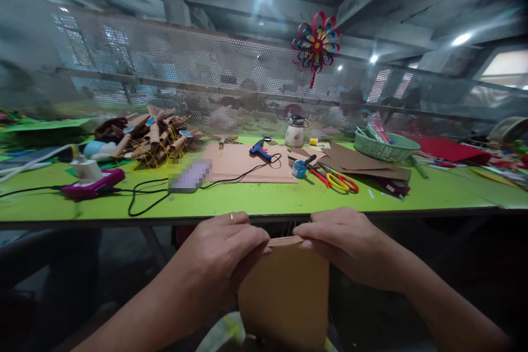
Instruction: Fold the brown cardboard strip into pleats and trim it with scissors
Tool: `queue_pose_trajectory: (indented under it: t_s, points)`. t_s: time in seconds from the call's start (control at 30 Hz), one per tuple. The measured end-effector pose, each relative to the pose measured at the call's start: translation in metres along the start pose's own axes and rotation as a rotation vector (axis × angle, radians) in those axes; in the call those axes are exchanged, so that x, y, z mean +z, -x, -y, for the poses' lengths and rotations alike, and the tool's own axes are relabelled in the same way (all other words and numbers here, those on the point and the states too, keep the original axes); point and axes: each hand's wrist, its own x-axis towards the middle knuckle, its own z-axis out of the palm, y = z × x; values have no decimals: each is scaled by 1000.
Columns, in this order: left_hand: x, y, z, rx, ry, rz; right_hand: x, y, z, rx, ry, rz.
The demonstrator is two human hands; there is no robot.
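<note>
Both of mine are on the card [286, 291] now: left hand [231, 243] clamped on the left end of its top edge, right hand [347, 235] pinched on the right end, just a short bare stretch between them! The card hangs down off the desk [247, 199], this side of the near edge, and that top strip bows slightly, looking like more than one layer. Here's my worry: press the hands inward and the bow could become a hard crease; slacken one pinch and the layers may slide out of line. The lower end is out of sight, so I can't tell whether anything props it; if nothing does, a weak grip could let it drop. And plenty to catch up on the desk! The glue gun [259, 149] lies on the sheets [231, 160], its cord [225, 181] trailing toward the left edge; hook that and the gun may come skidding. The jar [300, 170] sits by the sheets' near right corner, something dark across its top, so a careless knock might tip it, and the scissors [320, 177] just beside could get swept toward the near edge by a low forearm
</note>
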Motion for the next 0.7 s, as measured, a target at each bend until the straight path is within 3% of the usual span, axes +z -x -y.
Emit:
queue_pose_trajectory:
  t_s: [0.13, 0.3, 0.5, 0.7]
  points:
    - [-3, -3, 8, -68, 58, 109, 1, -4, -5, 10, -12, 97]
    - [-8, -6, 23, -154, 148, 219, 4, -9, -15, 13, -12, 89]
    - [-5, -6, 24, -198, 151, 210, 8, -10, -16, 39, 43, 115]
    - [0, -10, 18, -143, 54, 172, 10, -22, -7, 23, 213, 145]
